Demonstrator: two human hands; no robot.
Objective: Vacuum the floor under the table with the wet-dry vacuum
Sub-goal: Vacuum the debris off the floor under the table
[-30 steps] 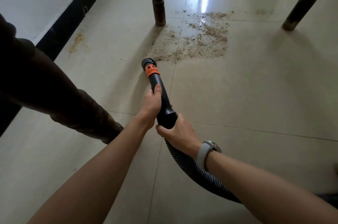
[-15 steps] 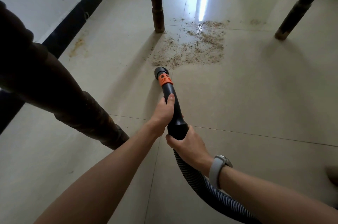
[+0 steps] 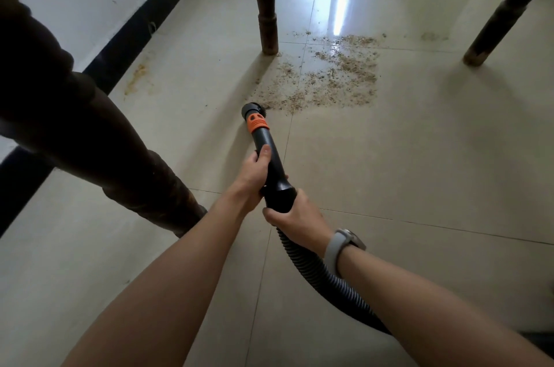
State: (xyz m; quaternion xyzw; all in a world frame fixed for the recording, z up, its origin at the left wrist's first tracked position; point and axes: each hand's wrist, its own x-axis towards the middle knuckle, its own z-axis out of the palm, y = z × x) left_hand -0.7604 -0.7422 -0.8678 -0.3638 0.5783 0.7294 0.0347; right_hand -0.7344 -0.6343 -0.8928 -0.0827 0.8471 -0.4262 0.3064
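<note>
While both forearms reach forward and down from the bottom of the frame, the left hand (image 3: 254, 175) wraps the black vacuum wand (image 3: 269, 163) midway, thumb lying along its top, and the right hand (image 3: 295, 218), a pale-strapped watch (image 3: 340, 245) on its wrist, grasps the wand's flared end where the ribbed hose (image 3: 314, 270) joins. The nozzle (image 3: 254, 111), just past an orange collar (image 3: 256, 122), meets the tiled floor (image 3: 419, 172) at the near edge of scattered sawdust (image 3: 326, 79), between dark wooden table legs (image 3: 265, 7). No writing is legible on the wand.
</note>
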